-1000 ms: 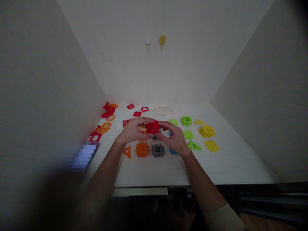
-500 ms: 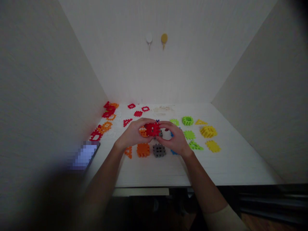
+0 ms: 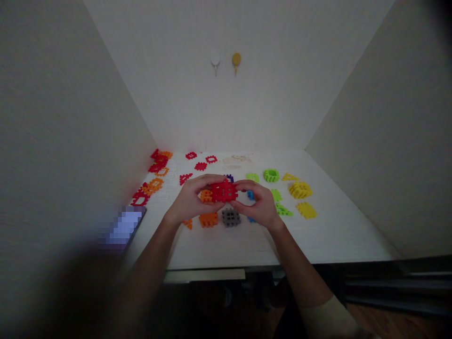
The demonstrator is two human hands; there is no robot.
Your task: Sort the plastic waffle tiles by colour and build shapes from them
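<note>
Between my two hands is a red stack of interlocking building tiles (image 3: 225, 192), notched at the edges and held above the table. My left hand (image 3: 193, 197) is closed on its left side, thumb below and fingers over the top. From the right, my right hand (image 3: 257, 200) pinches it with thumb and fingertips. Underneath lie orange tiles (image 3: 208, 219) and a grey tile stack (image 3: 231, 217). Partly hidden behind my hands are a purple tile (image 3: 230, 178) and some blue tiles (image 3: 250, 194). How many red pieces are joined, I cannot tell.
Red and orange tiles (image 3: 154, 186) lie along the left wall, near a phone (image 3: 125, 226). A green ring-like stack (image 3: 271, 175), flat green tiles and a yellow stack (image 3: 300, 190) lie to the right. Two hooks (image 3: 236, 59) hang on the back wall.
The red piece has turned in my hands, so a wider face with openings shows now. My view has shifted slightly to the right. Both hands keep their hold.
</note>
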